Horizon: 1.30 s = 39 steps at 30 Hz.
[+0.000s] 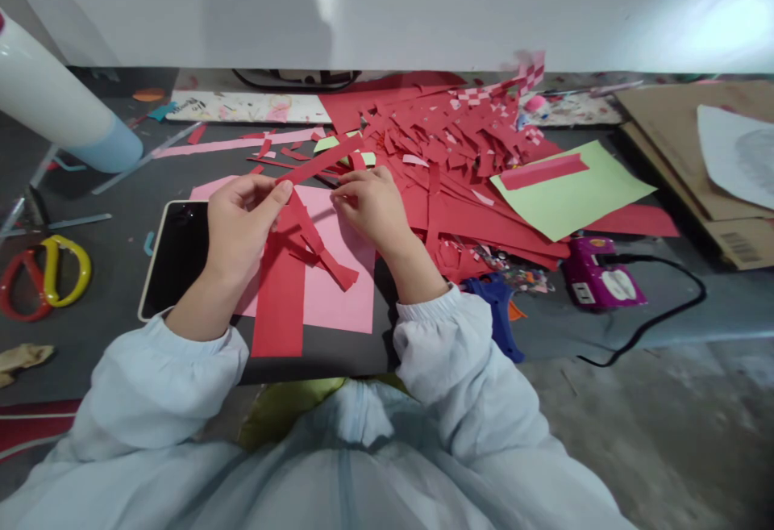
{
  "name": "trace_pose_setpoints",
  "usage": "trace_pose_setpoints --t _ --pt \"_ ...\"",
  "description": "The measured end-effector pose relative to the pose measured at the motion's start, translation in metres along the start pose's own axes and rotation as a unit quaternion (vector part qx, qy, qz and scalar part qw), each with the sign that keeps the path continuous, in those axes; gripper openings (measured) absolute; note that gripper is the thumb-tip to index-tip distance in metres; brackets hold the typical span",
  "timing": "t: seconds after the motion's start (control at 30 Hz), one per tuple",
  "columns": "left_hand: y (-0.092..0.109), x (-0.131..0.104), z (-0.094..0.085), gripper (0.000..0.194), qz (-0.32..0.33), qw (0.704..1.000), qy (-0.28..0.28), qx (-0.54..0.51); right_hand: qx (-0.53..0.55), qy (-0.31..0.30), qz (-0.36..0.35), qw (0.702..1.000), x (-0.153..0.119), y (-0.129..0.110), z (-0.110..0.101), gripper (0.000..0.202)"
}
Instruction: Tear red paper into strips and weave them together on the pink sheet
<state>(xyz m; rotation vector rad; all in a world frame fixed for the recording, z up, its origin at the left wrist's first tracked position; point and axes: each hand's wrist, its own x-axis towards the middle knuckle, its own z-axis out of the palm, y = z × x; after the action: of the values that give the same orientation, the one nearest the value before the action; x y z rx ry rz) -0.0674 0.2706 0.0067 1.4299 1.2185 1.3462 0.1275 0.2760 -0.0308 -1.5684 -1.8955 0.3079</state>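
My left hand pinches a long red paper strip between thumb and fingers; the strip slants up to the right. To its right, my right hand is closed with its fingertips pressed together near a short red piece; what they hold is too small to make out. Beneath both hands lie pink paper and a wide red strip. Narrower red strips cross over the pink sheet.
A phone, scissors and a white-and-blue bottle are at left. Red scraps pile up behind my right hand. Farther right are a green sheet, a purple box with a black cable, a blue tool and cardboard.
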Motion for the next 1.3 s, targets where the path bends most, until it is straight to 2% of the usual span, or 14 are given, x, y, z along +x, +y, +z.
trace_pose_setpoints --t 0.2,0.3,0.4,0.5,0.6,0.67,0.77,0.83,0.93,1.07,1.17,1.3 --pt "0.001 -0.001 0.000 0.022 0.010 1.000 -0.001 -0.008 0.003 0.016 0.014 1.000 0.002 0.001 0.002 0.028" --pt "0.003 -0.002 0.000 0.021 0.042 0.999 -0.005 -0.017 0.080 0.059 0.056 0.993 0.006 -0.001 -0.002 0.022" --pt "0.005 -0.003 0.000 0.022 0.062 0.997 -0.045 -0.015 0.221 0.087 0.106 0.966 0.006 -0.005 -0.009 0.016" --pt "0.005 -0.004 -0.001 0.018 0.072 0.992 -0.092 -0.039 0.356 0.061 0.079 0.929 0.003 -0.011 -0.015 0.014" --pt "0.004 -0.004 -0.001 0.012 0.088 0.989 -0.104 -0.061 0.399 0.023 0.040 0.916 0.001 -0.016 -0.020 0.015" --pt "0.003 -0.003 -0.001 0.011 0.094 0.989 -0.096 -0.054 0.402 0.005 0.030 0.915 0.000 -0.018 -0.021 0.016" --pt "0.002 -0.002 -0.001 0.012 0.104 0.992 -0.066 -0.039 0.402 -0.017 0.053 0.914 -0.001 -0.019 -0.020 0.017" --pt "0.002 -0.002 -0.001 0.011 0.112 0.992 -0.048 -0.036 0.408 -0.052 0.068 0.909 -0.002 -0.020 -0.018 0.018" --pt "0.004 -0.003 -0.002 0.007 0.120 0.991 -0.048 -0.036 0.430 -0.091 0.069 0.895 -0.002 -0.021 -0.017 0.018" --pt "0.009 -0.007 -0.004 0.006 0.158 0.982 -0.104 -0.014 0.456 -0.058 0.057 0.886 -0.001 -0.023 -0.019 0.027" --pt "0.014 -0.009 -0.004 0.006 0.208 0.963 -0.172 -0.007 0.454 -0.069 0.044 0.887 0.000 -0.024 -0.022 0.036" --pt "0.018 -0.011 -0.003 0.010 0.208 0.950 -0.231 0.023 0.444 -0.081 0.008 0.892 0.001 -0.026 -0.025 0.041"
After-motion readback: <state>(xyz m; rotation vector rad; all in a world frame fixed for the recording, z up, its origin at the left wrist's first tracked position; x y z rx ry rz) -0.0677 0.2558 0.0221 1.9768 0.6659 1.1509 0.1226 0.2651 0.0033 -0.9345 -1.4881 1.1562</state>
